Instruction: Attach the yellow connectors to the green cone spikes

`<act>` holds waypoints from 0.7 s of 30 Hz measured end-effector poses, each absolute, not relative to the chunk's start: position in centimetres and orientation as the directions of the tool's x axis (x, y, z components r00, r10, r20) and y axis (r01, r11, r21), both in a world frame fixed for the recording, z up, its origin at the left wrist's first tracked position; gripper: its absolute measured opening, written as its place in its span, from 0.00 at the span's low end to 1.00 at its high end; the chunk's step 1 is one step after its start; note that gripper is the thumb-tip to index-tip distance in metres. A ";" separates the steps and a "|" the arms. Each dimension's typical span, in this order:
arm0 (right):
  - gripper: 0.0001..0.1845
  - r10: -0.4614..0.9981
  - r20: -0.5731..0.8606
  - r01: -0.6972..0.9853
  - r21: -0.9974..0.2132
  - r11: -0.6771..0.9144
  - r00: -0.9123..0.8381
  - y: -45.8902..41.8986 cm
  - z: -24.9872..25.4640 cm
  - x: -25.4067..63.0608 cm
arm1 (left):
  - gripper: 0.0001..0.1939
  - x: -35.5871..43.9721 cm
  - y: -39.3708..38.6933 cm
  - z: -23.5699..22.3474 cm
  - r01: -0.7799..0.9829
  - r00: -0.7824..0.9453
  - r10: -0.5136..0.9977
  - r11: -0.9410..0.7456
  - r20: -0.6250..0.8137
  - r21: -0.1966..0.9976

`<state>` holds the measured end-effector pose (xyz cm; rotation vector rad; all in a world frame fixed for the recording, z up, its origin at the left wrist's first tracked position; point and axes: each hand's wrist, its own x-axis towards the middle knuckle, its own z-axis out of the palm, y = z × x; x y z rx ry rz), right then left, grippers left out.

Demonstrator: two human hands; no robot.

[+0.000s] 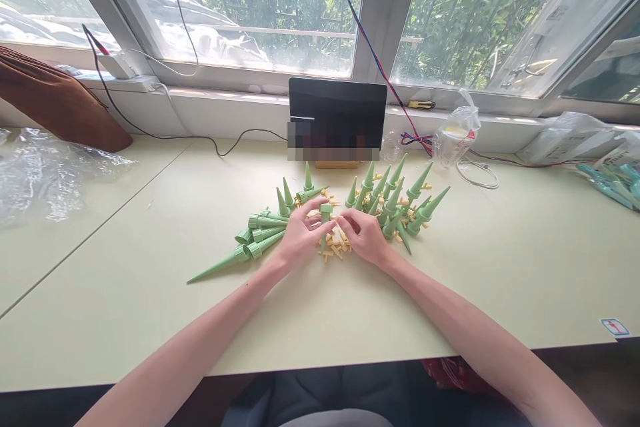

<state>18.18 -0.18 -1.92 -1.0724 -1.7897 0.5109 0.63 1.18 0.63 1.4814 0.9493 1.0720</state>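
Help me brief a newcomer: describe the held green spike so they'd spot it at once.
Start at the black screen and come straight down the table. Between the left pile and right pile, the left hand holds the spike. It alone is held, cap up and tip down; the others stand or lie about.

At the centre of the frame, the left hand holds a green spike, collar up and tip down. The fingertips of the right hand are pinched together just beside it; I can't make out what's between them. Small yellow pieces lie scattered on the worktop below. Left of centre, more spikes mostly lie piled on their sides; right of centre, a cluster stands mostly points up. A dark-screened tablet leans upright at upper centre, and crumpled clear plastic sits at the left edge.
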 end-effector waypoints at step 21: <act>0.19 0.857 0.489 0.465 -0.728 0.504 -0.163 -0.1 -2.3 18.0 | 0.22 0.6 1.3 0.2 0.059 0.317 0.924 -0.242 0.212 0.968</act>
